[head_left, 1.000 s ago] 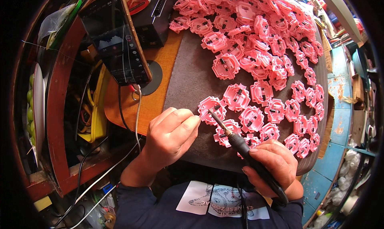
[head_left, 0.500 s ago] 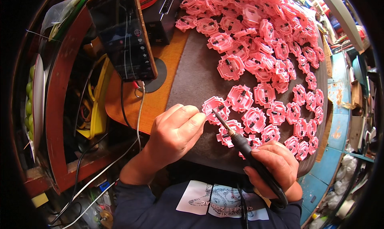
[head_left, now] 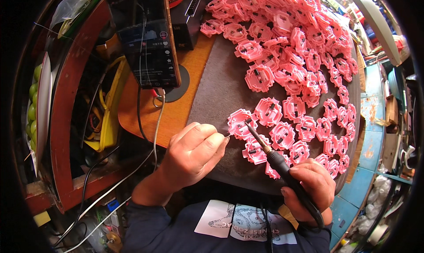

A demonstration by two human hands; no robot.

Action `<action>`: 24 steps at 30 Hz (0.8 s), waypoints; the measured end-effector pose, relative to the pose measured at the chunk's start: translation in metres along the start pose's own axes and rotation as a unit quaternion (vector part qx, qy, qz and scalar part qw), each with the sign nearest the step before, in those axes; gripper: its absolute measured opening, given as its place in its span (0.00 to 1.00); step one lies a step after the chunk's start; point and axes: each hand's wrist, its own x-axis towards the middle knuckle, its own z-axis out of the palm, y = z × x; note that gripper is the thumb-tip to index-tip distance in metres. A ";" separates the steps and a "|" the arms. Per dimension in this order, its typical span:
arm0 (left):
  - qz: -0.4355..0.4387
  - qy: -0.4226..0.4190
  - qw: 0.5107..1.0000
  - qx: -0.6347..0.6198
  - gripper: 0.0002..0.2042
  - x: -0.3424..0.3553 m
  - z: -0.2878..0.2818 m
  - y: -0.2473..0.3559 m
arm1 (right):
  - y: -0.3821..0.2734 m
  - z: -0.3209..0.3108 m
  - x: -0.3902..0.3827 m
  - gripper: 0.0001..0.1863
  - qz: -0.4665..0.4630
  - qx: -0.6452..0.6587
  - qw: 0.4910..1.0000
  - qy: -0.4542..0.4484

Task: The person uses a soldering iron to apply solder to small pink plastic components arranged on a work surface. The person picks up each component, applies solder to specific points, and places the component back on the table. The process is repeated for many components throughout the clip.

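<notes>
A black-handled soldering iron (head_left: 287, 173) lies in the grip of my right hand (head_left: 311, 186), its metal tip pointing up and left. That tip is at the black component in a pink plastic part (head_left: 241, 124). Just left of this part, my left hand (head_left: 194, 151) is closed in a pinch, the fingertips pressed together. A thin, pale wire seems to poke out of them toward the part; most of it is hidden by the fingers. More pink parts (head_left: 282, 136) with small black pieces inside lie in loose rows to the right.
A large heap of pink parts (head_left: 287, 41) covers the far side of the dark mat (head_left: 212, 98). At left, a phone (head_left: 148, 41) stands on a round base (head_left: 179, 83), with cables (head_left: 154, 134) hanging down the table's edge. A black box (head_left: 185, 21) sits behind it.
The whole view has shifted slightly, so the table and phone sit a little further right. My right hand and the soldering iron are slightly lower. The iron's tip stays at the same pink part.
</notes>
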 end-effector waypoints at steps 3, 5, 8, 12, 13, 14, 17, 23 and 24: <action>0.014 -0.004 1.000 -0.018 0.14 -0.001 0.002 -0.001 | -0.002 -0.002 -0.003 0.21 0.003 -0.003 1.000 -0.002; 0.025 -0.007 0.999 -0.024 0.15 -0.003 0.005 -0.003 | -0.002 -0.001 -0.004 0.20 0.006 -0.005 1.000 0.000; 0.033 -0.020 0.999 -0.025 0.15 -0.004 0.007 -0.003 | -0.003 -0.003 -0.003 0.20 -0.002 -0.006 1.000 -0.007; 0.032 -0.037 0.999 -0.021 0.15 -0.004 0.006 -0.002 | -0.001 -0.001 -0.004 0.20 -0.003 0.013 1.000 -0.007; 0.031 -0.037 0.999 -0.021 0.15 -0.004 0.006 -0.002 | 0.000 -0.001 -0.004 0.20 -0.003 0.015 1.000 -0.008; 0.032 -0.036 0.999 -0.021 0.15 -0.004 0.006 -0.002 | 0.000 -0.001 -0.004 0.20 -0.003 0.017 1.000 -0.009; 0.032 -0.035 0.999 -0.022 0.15 -0.004 0.007 -0.002 | 0.001 -0.001 -0.001 0.20 -0.012 0.002 1.000 -0.014; 0.035 -0.039 0.998 -0.021 0.15 -0.002 0.008 -0.003 | 0.001 0.001 -0.002 0.20 -0.010 0.004 1.000 -0.013; 0.036 -0.043 0.998 -0.022 0.15 -0.001 0.008 -0.003 | 0.001 0.000 -0.002 0.20 -0.007 0.004 1.000 -0.012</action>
